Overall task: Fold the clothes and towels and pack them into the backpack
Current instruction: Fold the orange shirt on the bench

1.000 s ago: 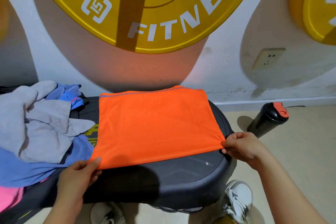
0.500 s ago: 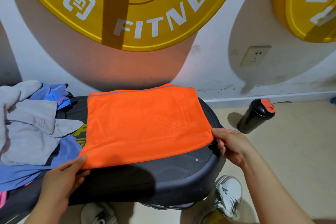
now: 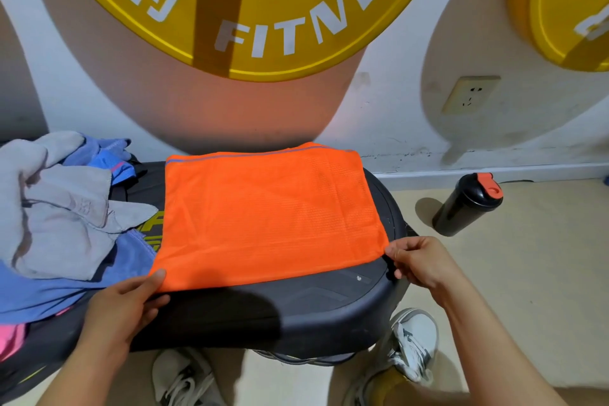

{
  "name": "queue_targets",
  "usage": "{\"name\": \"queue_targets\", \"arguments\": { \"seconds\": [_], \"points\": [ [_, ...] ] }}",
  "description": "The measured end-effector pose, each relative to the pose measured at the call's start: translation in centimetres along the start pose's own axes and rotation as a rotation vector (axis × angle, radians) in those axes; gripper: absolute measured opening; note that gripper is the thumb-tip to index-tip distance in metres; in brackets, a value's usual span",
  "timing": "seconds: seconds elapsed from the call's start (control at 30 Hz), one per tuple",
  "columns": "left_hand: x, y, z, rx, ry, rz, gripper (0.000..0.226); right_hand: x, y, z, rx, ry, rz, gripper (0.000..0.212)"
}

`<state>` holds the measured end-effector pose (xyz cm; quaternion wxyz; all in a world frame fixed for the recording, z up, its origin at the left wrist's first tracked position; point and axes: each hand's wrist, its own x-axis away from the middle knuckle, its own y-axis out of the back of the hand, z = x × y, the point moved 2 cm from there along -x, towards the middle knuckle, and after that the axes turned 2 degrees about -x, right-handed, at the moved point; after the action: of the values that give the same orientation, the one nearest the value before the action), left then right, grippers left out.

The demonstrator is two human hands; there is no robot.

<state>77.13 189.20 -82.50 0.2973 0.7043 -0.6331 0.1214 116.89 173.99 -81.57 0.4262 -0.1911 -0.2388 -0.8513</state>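
Observation:
An orange mesh garment (image 3: 267,214) lies flat and folded in a rectangle on a black padded platform (image 3: 296,310). My left hand (image 3: 122,306) pinches its near left corner, thumb on top. My right hand (image 3: 418,260) pinches its near right corner at the platform's edge. To the left lies a loose heap: a grey garment (image 3: 56,208) over blue cloth (image 3: 66,283), with a bit of pink cloth (image 3: 11,339) at the frame's edge. No backpack is in view.
A black shaker bottle (image 3: 468,204) with an orange lid stands on the floor to the right. Behind the platform is a white wall with a yellow fitness sign (image 3: 263,10) and a socket (image 3: 469,94). My shoes (image 3: 412,343) show below the platform.
Both hands stay on the orange garment's near corners. My left thumb has come over the left corner. The view has shifted slightly.

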Motion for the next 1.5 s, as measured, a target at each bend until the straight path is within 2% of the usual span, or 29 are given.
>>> {"name": "queue_targets", "arguments": {
  "seconds": [0.1,0.2,0.3,0.37,0.4,0.47,0.5,0.57,0.67,0.77,0.83,0.87,0.93,1.0,1.07,1.17,1.23,1.27,1.33,1.37,1.43,1.5],
  "points": [
    [0.0,0.3,0.1,0.019,-0.008,-0.059,0.011,-0.9,1.0,0.0,0.35,0.167,-0.091,0.019],
    [0.1,0.2,0.4,-0.041,-0.048,-0.098,0.009,-1.4,1.6,0.1,0.679,0.214,-0.1,0.017],
    [0.1,-0.2,0.4,-0.168,-0.159,-0.14,0.013,-1.2,1.4,0.0,0.699,0.248,-0.129,0.006],
    [0.1,-0.2,-0.1,-0.261,-0.24,-0.049,0.027,-0.9,0.8,-0.2,0.619,0.383,-0.211,0.036],
    [0.2,-0.2,-0.5,-0.308,-0.268,0.051,0.036,-0.7,0.2,-0.1,0.635,0.504,-0.178,0.055],
    [0.3,0.2,-1.2,-0.457,-0.321,0.243,0.058,-0.6,-1.4,-0.1,0.881,0.67,0.016,0.075],
    [0.0,0.5,-1.2,-0.574,-0.374,0.277,0.067,-0.7,-1.9,-0.1,1.035,0.682,0.127,0.076],
    [-0.7,1.1,-1.2,-0.808,-0.534,0.171,0.068,-1.1,-2.0,0.1,1.214,0.762,0.205,0.063],
    [-1.8,1.7,-1.0,-0.958,-0.753,-0.054,0.043,-1.4,-1.1,0.5,1.252,1.094,0.157,0.035],
    [-2.3,1.8,-1.3,-1.064,-1.056,-0.1,0.024,-1.9,0.4,0.0,1.262,1.229,0.071,0.04],
    [-2.5,1.8,-1.6,-1.082,-1.224,-0.045,0.023,-1.6,0.4,0.1,1.221,1.25,0.048,0.05],
    [-2.6,1.6,-1.7,-1.066,-1.226,0.019,0.027,-1.4,0.1,0.2,1.182,1.268,0.057,0.048],
    [-2.5,1.3,-2.3,-0.954,-1.034,0.105,0.03,-1.3,-0.5,0.3,1.076,1.253,0.115,0.03],
    [-2.7,0.7,-2.8,-0.778,-0.785,0.114,0.032,-1.9,-1.0,1.1,0.848,1.082,0.129,0.019],
    [-3.1,-0.3,-3.3,-0.539,-0.615,0.105,0.033,-3.3,-1.2,2.4,0.506,0.768,0.105,0.03],
    [-4.0,-2.2,-4.6,-0.207,-0.526,0.097,0.028,-4.5,-2.4,4.4,0.134,0.493,0.027,0.033],
    [-4.4,-2.8,-5.3,-0.109,-0.465,0.124,0.026,-4.5,-3.0,5.2,-0.037,0.375,0.07,0.028],
    [-4.4,-2.8,-5.8,-0.096,-0.445,0.163,0.025,-4.5,-3.2,5.4,-0.04,0.354,0.125,0.024],
    [-5.0,-2.3,-6.1,-0.206,-0.469,0.242,0.034,-4.1,-2.7,6.1,0.202,0.392,0.271,0.014],
    [-5.5,-1.9,-6.0,-0.385,-0.504,0.238,0.041,-4.3,-2.2,6.5,0.43,0.447,0.304,0.034],
    [-5.8,-1.7,-6.1,-0.795,-0.61,0.171,0.048,-4.5,-1.8,7.2,0.832,0.575,0.247,0.058],
    [-5.0,-2.0,-6.6,-0.874,-0.717,0.127,0.037,-4.1,-1.9,8.2,0.854,0.626,0.126,0.057]
  ]
}}
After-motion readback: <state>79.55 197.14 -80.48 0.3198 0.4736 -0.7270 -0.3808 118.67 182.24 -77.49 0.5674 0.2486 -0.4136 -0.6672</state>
